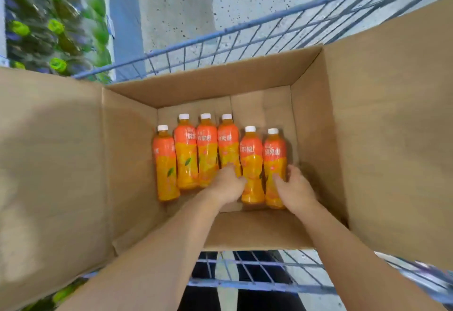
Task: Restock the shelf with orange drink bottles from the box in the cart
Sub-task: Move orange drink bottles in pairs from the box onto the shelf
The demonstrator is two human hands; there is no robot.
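Observation:
Several orange drink bottles with white caps lie side by side on the floor of an open cardboard box [316, 139]. My left hand [226, 184] rests on the lower part of the fourth bottle from the left [228, 144], fingers curled over it. My right hand [295, 189] wraps around the lower part of the rightmost bottle [274, 153]. Between my hands lies another bottle [251, 163]. Both bottles under my hands still lie flat on the box floor.
The box sits in a blue wire cart [220, 38], its large flaps [49, 151] spread left and right. A shelf of green-capped bottles [54, 26] stands at the upper left. Speckled grey floor lies beyond the cart.

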